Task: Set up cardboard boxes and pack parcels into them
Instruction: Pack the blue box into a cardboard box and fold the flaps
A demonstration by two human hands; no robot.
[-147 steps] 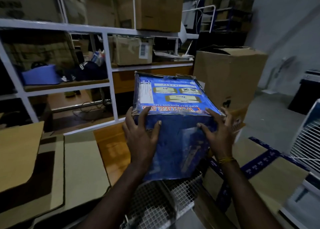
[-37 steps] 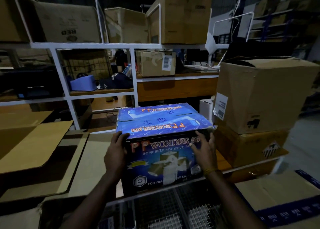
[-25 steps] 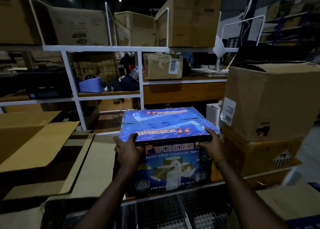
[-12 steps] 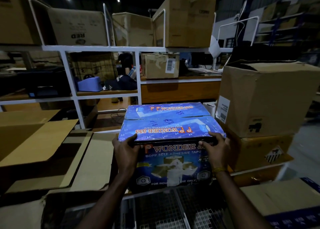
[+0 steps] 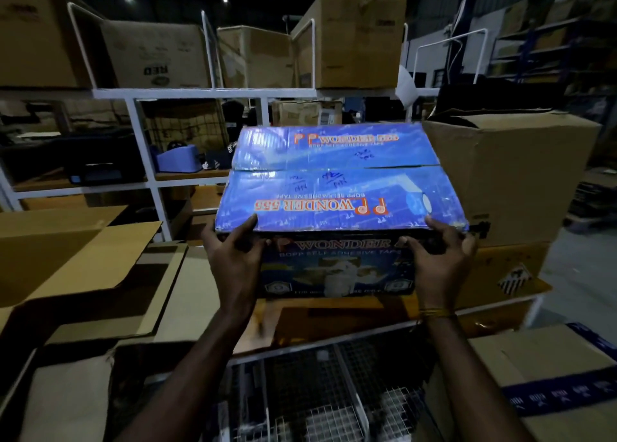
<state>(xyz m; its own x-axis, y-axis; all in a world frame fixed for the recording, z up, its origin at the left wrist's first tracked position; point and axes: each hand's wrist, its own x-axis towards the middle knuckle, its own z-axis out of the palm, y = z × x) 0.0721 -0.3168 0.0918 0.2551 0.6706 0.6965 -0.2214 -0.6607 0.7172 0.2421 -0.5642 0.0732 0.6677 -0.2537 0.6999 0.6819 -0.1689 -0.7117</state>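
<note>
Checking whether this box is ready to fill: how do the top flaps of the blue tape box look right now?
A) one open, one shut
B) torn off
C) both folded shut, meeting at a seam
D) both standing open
C: the blue tape box, gripped at its near top corners by the left hand and right hand, shows two flaps lying flat and meeting along a seam.

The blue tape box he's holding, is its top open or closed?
Closed. The blue box's two top flaps lie flat and meet along a middle seam; whether tape seals them cannot be told.

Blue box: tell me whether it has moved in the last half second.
Yes. The blue box has risen: its top now overlaps the white shelf rail behind.
</note>
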